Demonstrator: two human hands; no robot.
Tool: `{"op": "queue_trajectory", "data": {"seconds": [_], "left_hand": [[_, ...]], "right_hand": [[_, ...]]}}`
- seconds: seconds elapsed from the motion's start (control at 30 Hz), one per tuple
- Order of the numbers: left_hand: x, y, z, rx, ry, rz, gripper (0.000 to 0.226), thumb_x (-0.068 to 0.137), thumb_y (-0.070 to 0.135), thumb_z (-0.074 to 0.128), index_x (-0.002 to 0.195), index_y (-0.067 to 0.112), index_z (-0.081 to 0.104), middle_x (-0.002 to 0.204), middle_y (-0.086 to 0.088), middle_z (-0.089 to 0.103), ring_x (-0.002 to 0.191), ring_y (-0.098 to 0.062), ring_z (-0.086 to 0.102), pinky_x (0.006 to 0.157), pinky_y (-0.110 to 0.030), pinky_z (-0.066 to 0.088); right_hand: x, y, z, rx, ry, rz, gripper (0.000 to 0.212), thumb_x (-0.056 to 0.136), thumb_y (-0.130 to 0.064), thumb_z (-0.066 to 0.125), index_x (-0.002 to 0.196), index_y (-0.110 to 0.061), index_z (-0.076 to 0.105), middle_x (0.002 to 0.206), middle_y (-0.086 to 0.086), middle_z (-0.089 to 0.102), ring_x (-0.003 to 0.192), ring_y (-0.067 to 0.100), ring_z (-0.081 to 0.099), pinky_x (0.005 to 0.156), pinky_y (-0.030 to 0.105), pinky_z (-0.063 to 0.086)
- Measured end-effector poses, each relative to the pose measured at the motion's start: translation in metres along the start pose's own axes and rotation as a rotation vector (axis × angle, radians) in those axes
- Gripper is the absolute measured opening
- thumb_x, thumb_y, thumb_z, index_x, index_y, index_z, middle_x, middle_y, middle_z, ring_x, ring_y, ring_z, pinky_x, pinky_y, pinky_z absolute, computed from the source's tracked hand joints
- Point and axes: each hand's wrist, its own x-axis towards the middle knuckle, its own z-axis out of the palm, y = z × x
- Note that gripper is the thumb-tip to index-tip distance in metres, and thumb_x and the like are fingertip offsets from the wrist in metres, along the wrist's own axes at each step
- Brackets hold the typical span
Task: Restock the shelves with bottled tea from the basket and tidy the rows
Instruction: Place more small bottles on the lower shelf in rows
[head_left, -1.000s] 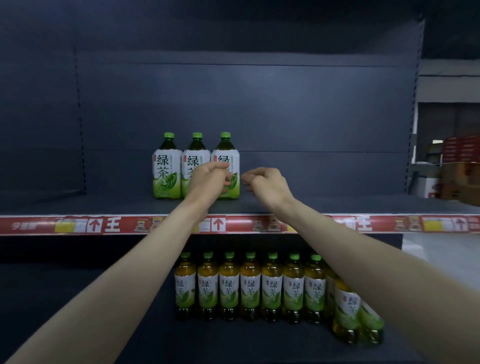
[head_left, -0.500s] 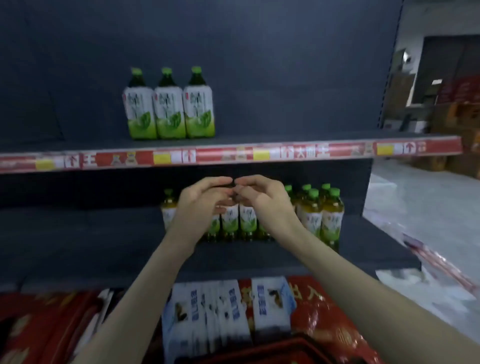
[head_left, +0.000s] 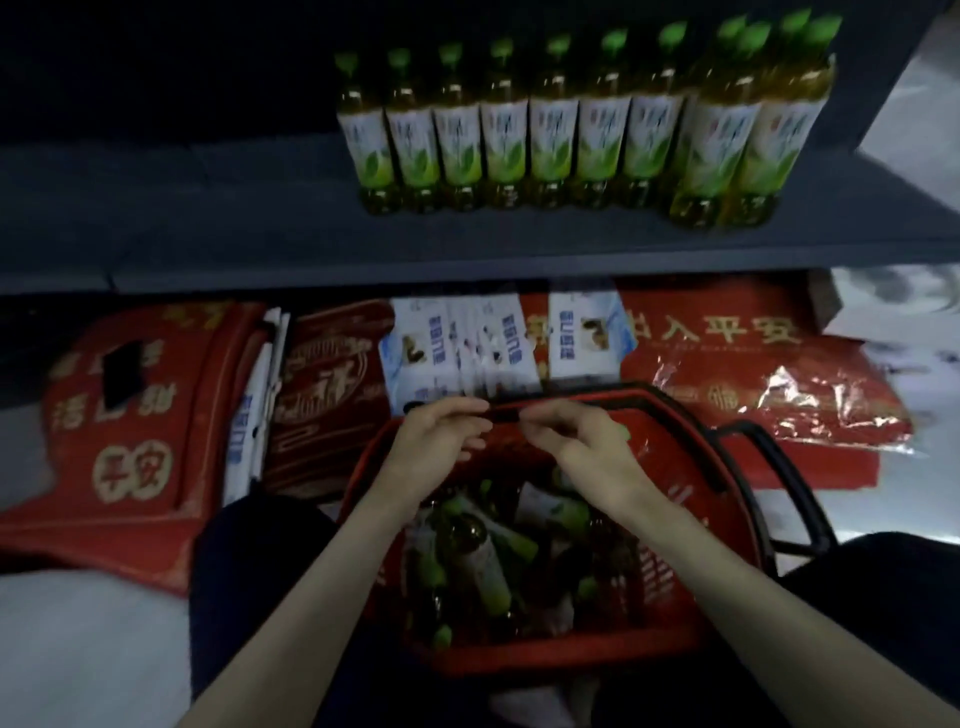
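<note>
A red basket (head_left: 675, 525) stands on the floor in front of me, with several green-capped tea bottles (head_left: 483, 561) lying jumbled inside. My left hand (head_left: 436, 447) and my right hand (head_left: 587, 452) hover side by side over the basket's far rim. Their fingers are loosely curled and the fingertips almost meet at the black handle bar (head_left: 506, 413). Neither hand holds a bottle. On the grey shelf (head_left: 260, 223) above, a row of tea bottles (head_left: 556, 130) stands upright. Two bottles at its right end sit further forward.
Under the shelf lie red doormats (head_left: 124, 415), white-and-blue packets (head_left: 457, 343) and a red mat in shiny wrap (head_left: 753, 374). The basket's second black handle (head_left: 779, 467) folds out to the right. My dark-clothed knees (head_left: 249, 571) flank the basket.
My view has dropped from the upper shelf with three bottles to the floor basket. Both hands have come down together, empty, from the shelf to just above the basket.
</note>
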Motion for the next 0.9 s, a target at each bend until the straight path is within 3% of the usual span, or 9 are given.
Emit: {"op": "queue_trajectory", "data": {"seconds": [0.1, 0.23, 0.37, 0.4, 0.5, 0.57, 0.73, 0.83, 0.9], "left_hand": [[0.009, -0.050, -0.011, 0.121, -0.021, -0.106, 0.017, 0.100, 0.017, 0.065, 0.107, 0.027, 0.077, 0.109, 0.001, 0.078, 0.099, -0.019, 0.075, 0.090, -0.034, 0.059], [0.023, -0.097, -0.030, 0.293, -0.026, -0.222, 0.025, 0.095, 0.018, 0.064, 0.115, 0.028, 0.074, 0.107, -0.003, 0.076, 0.095, -0.021, 0.074, 0.096, -0.046, 0.060], [0.036, -0.115, -0.032, 0.466, -0.111, -0.239, 0.053, 0.094, 0.017, 0.069, 0.145, 0.019, 0.057, 0.133, -0.002, 0.066, 0.110, -0.017, 0.067, 0.077, -0.022, 0.053], [0.040, -0.119, -0.029, 0.536, -0.172, -0.235, 0.063, 0.093, 0.019, 0.073, 0.151, 0.018, 0.050, 0.140, -0.004, 0.061, 0.119, -0.019, 0.063, 0.077, -0.020, 0.050], [0.054, -0.128, -0.017, 0.760, -0.326, -0.254, 0.090, 0.086, 0.037, 0.083, 0.160, 0.017, 0.036, 0.157, -0.008, 0.046, 0.139, -0.027, 0.051, 0.102, -0.027, 0.048], [0.059, -0.131, -0.007, 0.843, -0.383, -0.268, 0.098, 0.085, 0.043, 0.084, 0.162, 0.014, 0.031, 0.163, -0.011, 0.038, 0.146, -0.030, 0.044, 0.110, -0.031, 0.043], [0.063, -0.135, 0.010, 0.923, -0.361, -0.210, 0.084, 0.076, 0.038, 0.092, 0.144, 0.013, 0.051, 0.139, -0.012, 0.060, 0.121, -0.031, 0.064, 0.095, -0.034, 0.057], [0.064, -0.137, 0.011, 0.958, -0.362, -0.177, 0.069, 0.079, 0.029, 0.089, 0.135, 0.013, 0.052, 0.130, -0.015, 0.061, 0.110, -0.033, 0.067, 0.087, -0.038, 0.061], [0.064, -0.134, 0.010, 0.958, -0.374, -0.157, 0.075, 0.075, 0.031, 0.094, 0.133, 0.011, 0.051, 0.128, -0.013, 0.061, 0.109, -0.032, 0.066, 0.085, -0.036, 0.059]], "right_hand": [[-0.008, 0.041, 0.015, -0.033, -0.064, 0.087, 0.017, 0.092, -0.025, 0.073, 0.108, -0.031, 0.077, 0.110, -0.017, 0.075, 0.114, 0.006, 0.066, 0.102, 0.027, 0.051], [-0.018, 0.067, 0.019, -0.063, -0.126, 0.172, 0.016, 0.094, -0.016, 0.073, 0.106, -0.027, 0.074, 0.102, -0.020, 0.069, 0.104, 0.002, 0.065, 0.073, 0.001, 0.045], [-0.012, 0.087, 0.022, -0.237, -0.158, 0.154, 0.015, 0.094, -0.014, 0.072, 0.108, -0.019, 0.076, 0.092, -0.019, 0.066, 0.086, -0.003, 0.063, 0.068, 0.005, 0.047], [-0.008, 0.094, 0.023, -0.304, -0.157, 0.137, 0.019, 0.092, -0.014, 0.071, 0.111, -0.017, 0.075, 0.095, -0.016, 0.065, 0.089, 0.001, 0.063, 0.071, 0.009, 0.048], [0.004, 0.109, 0.027, -0.522, -0.229, 0.126, 0.024, 0.088, -0.024, 0.064, 0.111, -0.021, 0.067, 0.108, -0.003, 0.067, 0.103, 0.023, 0.068, 0.081, 0.034, 0.056], [0.010, 0.118, 0.031, -0.636, -0.301, 0.162, 0.039, 0.088, -0.031, 0.061, 0.126, -0.023, 0.058, 0.127, 0.007, 0.063, 0.116, 0.034, 0.063, 0.090, 0.049, 0.057], [0.023, 0.137, 0.040, -0.781, -0.356, 0.179, 0.050, 0.096, -0.028, 0.062, 0.141, -0.013, 0.047, 0.145, 0.015, 0.051, 0.135, 0.041, 0.049, 0.105, 0.054, 0.049], [0.023, 0.142, 0.048, -0.923, -0.381, 0.162, 0.054, 0.096, -0.025, 0.061, 0.145, -0.007, 0.044, 0.152, 0.018, 0.047, 0.148, 0.041, 0.031, 0.120, 0.053, 0.034], [0.019, 0.141, 0.056, -1.022, -0.392, 0.163, 0.060, 0.097, -0.025, 0.062, 0.149, -0.006, 0.040, 0.158, 0.021, 0.035, 0.153, 0.043, 0.020, 0.123, 0.054, 0.024]]}}
